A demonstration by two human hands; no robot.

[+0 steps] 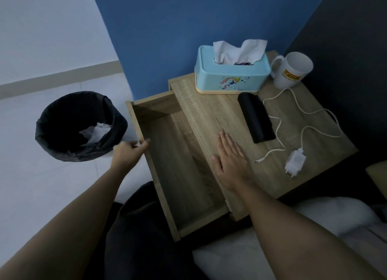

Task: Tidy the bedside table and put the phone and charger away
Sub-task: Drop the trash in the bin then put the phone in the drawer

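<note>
Phone [256,117] lies dark and flat on the wooden counter [211,112], its long side running from eleven to five o'clock. Just beside it at three o'clock, the white charger [294,159] rests at the counter's near edge, its cable [293,112] looping loosely up toward the mug [293,70] at one o'clock. A blue tissue box [231,74] stands against the wall at twelve o'clock from the phone, a tissue sticking out of its slot. The right hand [230,156] lies palm down on the counter at seven o'clock from the phone, fingers straight, its grip open and holding nothing. The drawer [178,154] stands pulled out at nine o'clock, nothing visible inside it. The left hand [129,152] has its grip closed on the drawer's front panel. On the floor further toward nine o'clock sits a bin [80,125] lined with a black bag, with crumpled white paper inside.
</note>
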